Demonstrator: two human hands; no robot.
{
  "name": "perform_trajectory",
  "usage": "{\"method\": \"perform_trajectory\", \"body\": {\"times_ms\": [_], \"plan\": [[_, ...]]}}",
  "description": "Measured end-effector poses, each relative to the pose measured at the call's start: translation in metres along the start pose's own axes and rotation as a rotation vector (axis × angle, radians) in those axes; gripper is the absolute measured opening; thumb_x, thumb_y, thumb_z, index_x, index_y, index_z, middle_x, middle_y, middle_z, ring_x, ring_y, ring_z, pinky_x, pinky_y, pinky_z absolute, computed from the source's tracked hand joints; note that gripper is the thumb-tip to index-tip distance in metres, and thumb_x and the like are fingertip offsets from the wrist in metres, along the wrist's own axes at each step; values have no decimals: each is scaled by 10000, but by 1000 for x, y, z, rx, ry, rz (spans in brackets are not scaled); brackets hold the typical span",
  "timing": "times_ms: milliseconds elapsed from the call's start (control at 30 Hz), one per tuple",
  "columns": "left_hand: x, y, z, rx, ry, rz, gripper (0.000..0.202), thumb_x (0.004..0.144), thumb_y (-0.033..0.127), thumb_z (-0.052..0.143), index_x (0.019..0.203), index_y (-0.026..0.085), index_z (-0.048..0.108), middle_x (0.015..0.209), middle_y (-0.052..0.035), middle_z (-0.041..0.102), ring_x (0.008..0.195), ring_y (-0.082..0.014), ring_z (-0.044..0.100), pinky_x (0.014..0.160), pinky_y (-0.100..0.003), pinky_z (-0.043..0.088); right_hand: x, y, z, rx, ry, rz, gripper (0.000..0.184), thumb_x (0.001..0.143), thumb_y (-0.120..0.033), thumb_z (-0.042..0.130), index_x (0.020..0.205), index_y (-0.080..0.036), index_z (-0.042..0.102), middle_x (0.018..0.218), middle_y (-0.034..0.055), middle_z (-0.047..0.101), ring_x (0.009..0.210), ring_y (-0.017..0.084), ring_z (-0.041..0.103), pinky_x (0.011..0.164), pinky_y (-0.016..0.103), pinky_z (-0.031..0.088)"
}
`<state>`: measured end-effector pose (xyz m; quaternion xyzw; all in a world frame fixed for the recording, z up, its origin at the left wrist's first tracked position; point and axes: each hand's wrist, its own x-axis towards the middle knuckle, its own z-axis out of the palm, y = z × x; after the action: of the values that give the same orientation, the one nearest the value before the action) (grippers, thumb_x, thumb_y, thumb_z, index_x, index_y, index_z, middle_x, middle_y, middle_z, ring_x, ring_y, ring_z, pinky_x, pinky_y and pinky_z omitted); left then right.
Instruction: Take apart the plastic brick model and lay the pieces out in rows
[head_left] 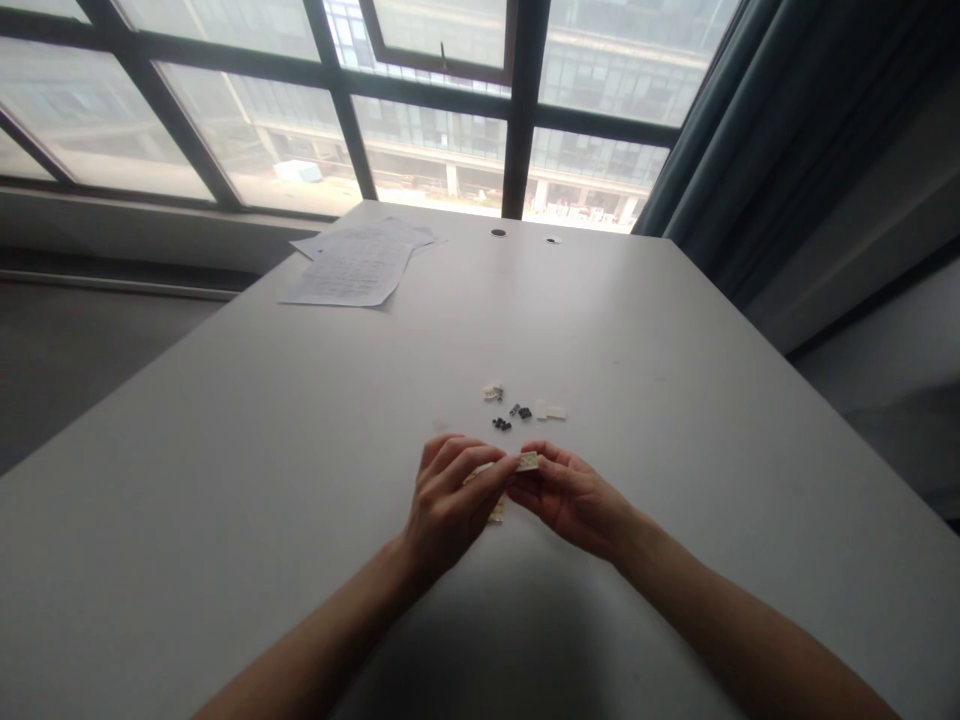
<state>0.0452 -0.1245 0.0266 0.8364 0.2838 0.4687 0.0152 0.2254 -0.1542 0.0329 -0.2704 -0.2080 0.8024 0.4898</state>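
Observation:
Between my two hands is a small cream toy building brick [528,461], raised just above the table. My left hand [452,500] pinches its left side with thumb and fingertips. From the right, the fingers of my right hand [574,498] close around its other end. More cream bricks [496,513] lie under and behind my left hand, partly hidden by it. Just beyond the hands sit small black pieces [502,425], dark grey and black pieces [523,412], a cluster of white pieces [493,393] and flat white pieces [553,412].
The work surface is a wide white table [300,450]. Printed paper sheets [352,265] lie at its far left. Two round cable holes, one with a dark opening [499,233], are near the far edge. Windows stand behind, with a dark curtain [720,150] at right.

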Motion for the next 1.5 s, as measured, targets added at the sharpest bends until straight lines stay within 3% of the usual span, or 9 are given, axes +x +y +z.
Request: {"method": "perform_trajectory", "body": {"times_ms": [167, 300, 400, 500, 600, 733, 867, 1067, 1500], "plan": [[-1, -1, 1, -6, 35, -15, 196, 835, 182, 651, 1004, 280, 655, 886, 11, 709, 838, -146, 620, 817, -324, 452, 2, 2, 0, -33, 37, -28, 277, 726, -263, 777, 923, -180, 600, 888, 23, 684, 870, 147, 657, 918, 338, 481], [-1, 0, 3, -36, 43, -4, 150, 808, 185, 683, 931, 270, 665, 983, -16, 702, 864, -160, 617, 803, -333, 462, -2, 3, 2, -247, 68, -114, 245, 684, -257, 798, 837, -177, 623, 845, 19, 691, 824, 157, 658, 875, 347, 496], [-1, 2, 3, -114, -14, 51, 109, 812, 156, 665, 872, 245, 646, 977, -13, 710, 851, -157, 618, 799, -331, 462, -9, 3, 3, -557, 89, -274, 204, 688, -248, 784, 827, -200, 642, 874, 25, 696, 829, 172, 654, 811, 336, 514], [-1, 0, 2, -135, -64, 106, 93, 822, 150, 645, 862, 234, 637, 954, -16, 714, 875, -164, 618, 795, -328, 455, -17, -5, -2, -1032, 74, -529, 137, 735, -223, 723, 851, -226, 651, 941, 43, 697, 904, 203, 647, 846, 361, 502], [-2, -5, 1, -83, -58, 96, 102, 812, 157, 660, 873, 238, 647, 945, -25, 706, 908, -178, 609, 797, -332, 453, -20, -23, -16, -1478, 91, -728, 182, 749, -179, 671, 917, -240, 636, 976, 47, 692, 936, 216, 636, 871, 372, 486], [-2, -13, 1, -31, -26, 42, 111, 793, 140, 677, 834, 234, 635, 896, -15, 696, 884, -171, 599, 800, -328, 454, -19, -41, -40, -1780, 155, -611, 226, 747, -160, 639, 965, -209, 606, 920, 51, 678, 845, 209, 633, 795, 354, 498], [-3, -16, 2, -14, -19, 43, 124, 782, 130, 685, 829, 229, 628, 882, -12, 693, 869, -169, 597, 795, -327, 452, -16, -37, -52, -1874, 113, -523, 263, 748, -169, 647, 1006, -184, 602, 920, 56, 669, 852, 204, 615, 798, 334, 494], [-3, -16, 3, -5, -13, 49, 103, 792, 138, 675, 830, 223, 633, 876, -14, 692, 862, -164, 600, 789, -319, 450, -11, -30, -56, -1888, 48, -561, 298, 770, -155, 635, 1064, -184, 597, 1019, 62, 675, 989, 218, 583, 896, 346, 469], [-4, -16, 3, -12, -22, 40, 122, 777, 125, 686, 831, 223, 636, 872, -11, 693, 861, -163, 598, 796, -318, 442, -7, -27, -58, -1923, 22, -585, 262, 814, -184, 626, 1073, -197, 592, 1022, 59, 674, 993, 232, 560, 901, 391, 452]]}}
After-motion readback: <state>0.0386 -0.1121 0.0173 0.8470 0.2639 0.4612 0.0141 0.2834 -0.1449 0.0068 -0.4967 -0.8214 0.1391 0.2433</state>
